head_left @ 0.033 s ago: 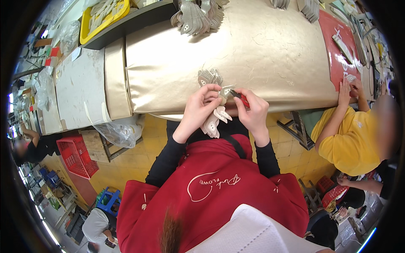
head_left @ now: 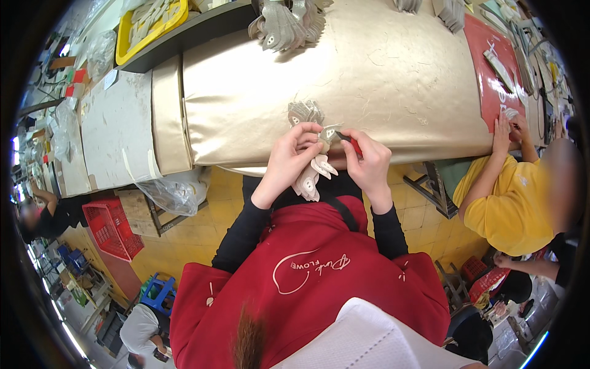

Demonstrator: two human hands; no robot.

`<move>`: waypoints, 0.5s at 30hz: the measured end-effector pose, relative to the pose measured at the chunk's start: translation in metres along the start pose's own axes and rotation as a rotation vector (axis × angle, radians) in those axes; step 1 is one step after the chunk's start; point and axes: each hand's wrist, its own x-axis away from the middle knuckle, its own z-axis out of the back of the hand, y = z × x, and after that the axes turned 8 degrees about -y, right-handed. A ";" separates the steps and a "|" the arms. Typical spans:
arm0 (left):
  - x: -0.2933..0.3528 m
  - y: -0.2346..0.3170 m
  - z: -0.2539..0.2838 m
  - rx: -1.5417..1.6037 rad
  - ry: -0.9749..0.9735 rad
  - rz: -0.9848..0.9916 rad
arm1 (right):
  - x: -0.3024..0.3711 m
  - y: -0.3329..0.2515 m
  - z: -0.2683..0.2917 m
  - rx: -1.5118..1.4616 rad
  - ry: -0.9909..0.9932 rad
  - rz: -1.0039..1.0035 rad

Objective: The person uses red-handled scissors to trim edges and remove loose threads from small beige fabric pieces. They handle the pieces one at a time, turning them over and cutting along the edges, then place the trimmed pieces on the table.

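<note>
My left hand (head_left: pixel 290 158) pinches a small pale grey cut piece (head_left: pixel 329 133) at the front edge of the gold-covered table (head_left: pixel 246 86). Closed around a small red-and-black hand tool (head_left: pixel 350 141), my right hand (head_left: pixel 370 162) keeps its dark tip at that piece; the exact kind of tool is too small to tell. Just beyond my left fingers, a fanned bunch of similar grey pieces (head_left: pixel 305 111) lies on the cover. More whitish pieces (head_left: pixel 309 183) hang below my hands over my lap, apparently linked to the bunch.
A larger pile of grey pieces (head_left: pixel 286 27) lies at the back, near a yellow tray (head_left: pixel 123 46) on a dark ledge. To the right, a person in yellow (head_left: pixel 504 203) works by a red sheet (head_left: pixel 491 74). A red crate (head_left: pixel 114 227) stands on the left.
The red-and-black tool has turned slightly in my right fingers, and less of its red shows. My left hand stays in place.
</note>
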 end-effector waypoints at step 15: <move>-0.006 -0.013 0.010 -0.071 -0.052 -0.017 | -0.009 0.007 -0.007 -0.671 -0.081 -0.383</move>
